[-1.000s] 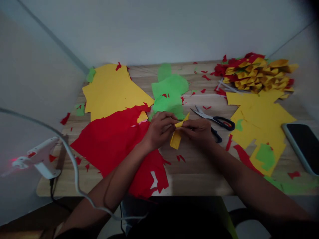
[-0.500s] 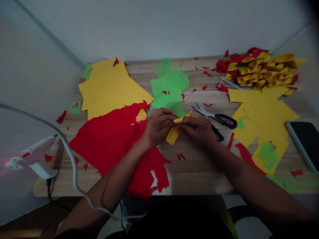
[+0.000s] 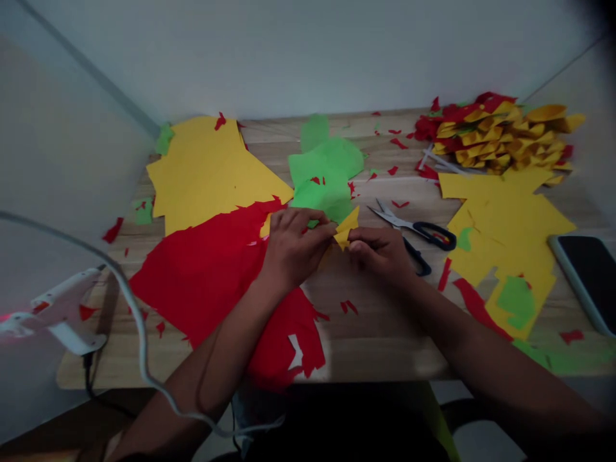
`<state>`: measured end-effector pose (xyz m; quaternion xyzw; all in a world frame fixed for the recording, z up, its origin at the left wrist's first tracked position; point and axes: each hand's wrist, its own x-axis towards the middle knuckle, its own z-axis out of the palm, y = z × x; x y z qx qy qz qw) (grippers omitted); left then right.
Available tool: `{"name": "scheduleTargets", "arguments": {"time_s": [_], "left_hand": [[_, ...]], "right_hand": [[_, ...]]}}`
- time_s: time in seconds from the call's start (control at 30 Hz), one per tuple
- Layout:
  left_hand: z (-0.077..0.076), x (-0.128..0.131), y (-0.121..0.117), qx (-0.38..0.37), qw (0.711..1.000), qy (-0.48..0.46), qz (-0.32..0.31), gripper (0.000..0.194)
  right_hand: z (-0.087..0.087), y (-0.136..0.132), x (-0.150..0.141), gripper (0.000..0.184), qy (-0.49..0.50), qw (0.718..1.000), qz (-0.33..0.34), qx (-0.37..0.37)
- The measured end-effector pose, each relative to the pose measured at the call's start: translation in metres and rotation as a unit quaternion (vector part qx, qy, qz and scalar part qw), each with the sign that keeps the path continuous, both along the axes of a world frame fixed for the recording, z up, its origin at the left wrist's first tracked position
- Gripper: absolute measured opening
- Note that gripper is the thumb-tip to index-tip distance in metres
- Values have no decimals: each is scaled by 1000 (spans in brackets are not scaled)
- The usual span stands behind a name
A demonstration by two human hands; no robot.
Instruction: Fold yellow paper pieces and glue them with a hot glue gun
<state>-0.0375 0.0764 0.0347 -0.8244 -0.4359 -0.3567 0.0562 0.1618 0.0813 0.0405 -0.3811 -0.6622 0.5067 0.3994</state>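
Between my hands, above the middle of the table, is a small piece of folded yellow paper (image 3: 347, 228). My left hand (image 3: 294, 247) pinches its left side, with the lower part of the piece mostly hidden behind the fingers. From the right, the thumb and fingers of my right hand (image 3: 381, 251) close on the other side. Scissors (image 3: 409, 226) with dark handles lie just beyond my right hand, blades slightly apart. Under my left forearm spreads a large red sheet (image 3: 202, 266) with ragged edges. Green paper (image 3: 327, 170) lies just beyond the hands.
A white glue gun (image 3: 72, 314) stands at the left edge, with a pale cable (image 3: 142, 333) arching nearby. Yellow sheets lie back left (image 3: 202, 173) and right (image 3: 510, 224). A heap of folded yellow and red pieces (image 3: 510, 135) sits back right, a phone (image 3: 584, 276) at the right edge.
The yellow piece has turned: its hanging lower flap has gone behind my left fingers, and a pointed part now stands up between the hands. My left hand has shifted slightly left.
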Motion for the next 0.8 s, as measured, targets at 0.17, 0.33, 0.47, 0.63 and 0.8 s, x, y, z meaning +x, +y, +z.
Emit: {"name": "scheduleTargets", "arguments": {"time_s": [0.17, 0.33, 0.47, 0.63, 0.8], "left_hand": [[1, 5, -2, -14, 999, -35, -7, 9], [-3, 7, -1, -108, 985, -129, -46, 14], [-3, 8, 0, -122, 977, -158, -71, 14], [-5, 11, 0, -150, 959, -222, -89, 16], [-3, 7, 2, -135, 962, -237, -17, 8]], "right_hand": [[1, -3, -4, 34, -42, 998, -41, 12], [0, -4, -5, 31, -44, 997, -48, 44], [1, -3, -4, 30, -38, 995, -31, 83], [-5, -3, -2, 19, -39, 993, -48, 104], [-2, -5, 1, 18, -41, 990, -49, 123]]}}
